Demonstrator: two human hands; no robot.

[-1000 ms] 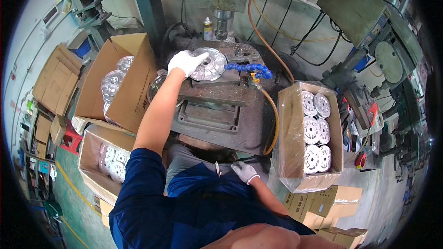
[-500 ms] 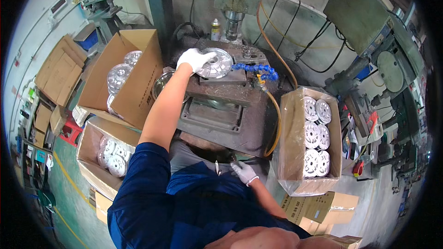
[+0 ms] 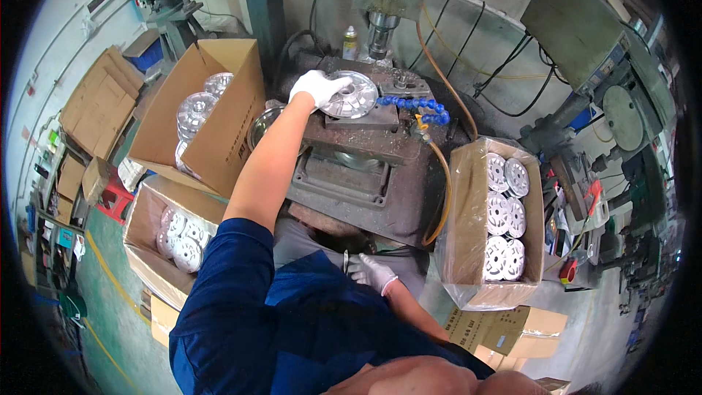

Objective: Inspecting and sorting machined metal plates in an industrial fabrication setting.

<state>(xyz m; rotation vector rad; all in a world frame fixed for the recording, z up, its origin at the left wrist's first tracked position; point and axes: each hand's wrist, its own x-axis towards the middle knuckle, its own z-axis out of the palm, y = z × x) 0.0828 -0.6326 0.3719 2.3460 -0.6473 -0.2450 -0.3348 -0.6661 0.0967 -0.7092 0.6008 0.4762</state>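
"Silver metal disc [image 3: 360, 99], ribbed, round: where?"
"Left hand [image 3: 316, 88], fingers part-closed on its edge. Segmented blue hose [image 3: 409, 104] right of that hand."
"Right hand [image 3: 374, 274]?"
"Half-curled over grey trousers [image 3: 408, 267]; can't tell if holding."

The left forearm [image 3: 270, 164] extends forward over the left edge of the bench [image 3: 406, 201]. The gloved left hand [image 3: 316, 89], near the far left corner, bends rightward and grips. The right forearm [image 3: 414, 313] angles inward; the gloved right hand [image 3: 375, 274] rests before the near edge, fingers loosely extended leftward.
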